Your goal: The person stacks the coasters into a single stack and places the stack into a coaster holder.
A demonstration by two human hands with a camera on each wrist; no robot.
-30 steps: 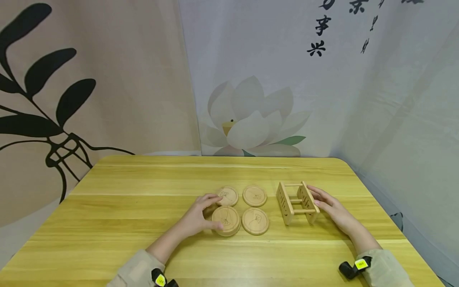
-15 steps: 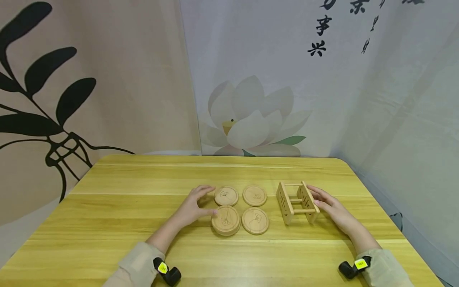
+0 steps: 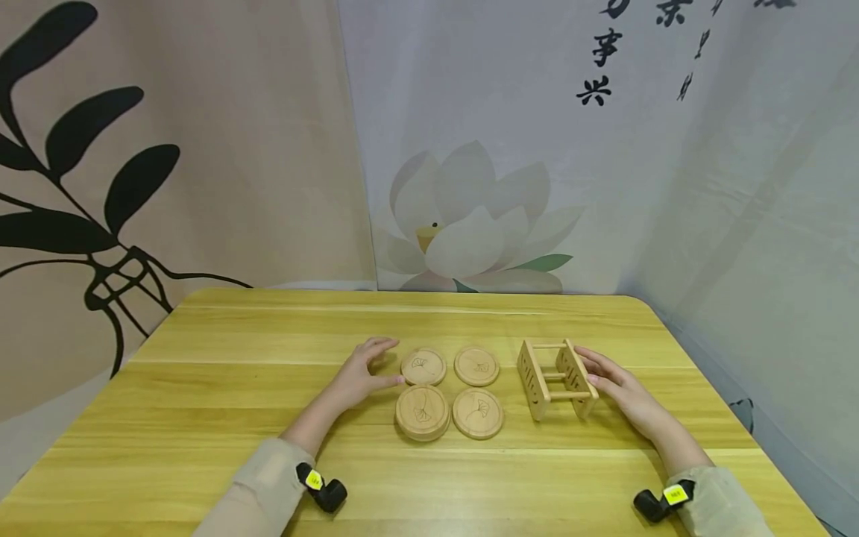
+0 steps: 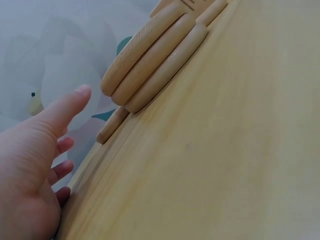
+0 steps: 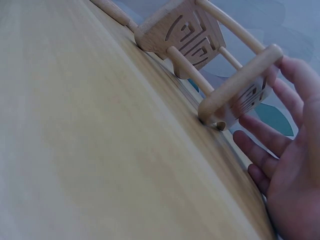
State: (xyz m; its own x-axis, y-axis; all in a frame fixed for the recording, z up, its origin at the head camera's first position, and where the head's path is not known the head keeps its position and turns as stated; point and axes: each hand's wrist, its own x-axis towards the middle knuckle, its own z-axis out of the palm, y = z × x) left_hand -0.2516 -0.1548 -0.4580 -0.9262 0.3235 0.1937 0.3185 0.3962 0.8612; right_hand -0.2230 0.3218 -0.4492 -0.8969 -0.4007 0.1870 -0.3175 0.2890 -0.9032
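Observation:
My left hand (image 3: 356, 379) is held with fingers spread just left of the round wooden coasters, holding nothing. Its thumb tip is close to the far-left coaster (image 3: 423, 367). The near-left coaster stack (image 3: 422, 412) shows three layers in the left wrist view. Single coasters lie at far right (image 3: 476, 366) and near right (image 3: 478, 413) of the group, each engraved with a leaf. My right hand (image 3: 620, 391) rests against the right side panel of a small wooden coaster rack (image 5: 240, 80), its fingers loosely bent along the outside. The rack stands upright, with nothing in it.
Everything lies on a wood-grained table (image 3: 268, 418). Behind it hangs a printed cloth (image 3: 496, 112) with a lotus, leaves and writing. A small black device (image 3: 322, 488) is strapped to each sleeve.
My left hand has drawn back up and left from the near-left coaster stack, its thumb leaving the rim. The right hand, the rack and the coasters have stayed put.

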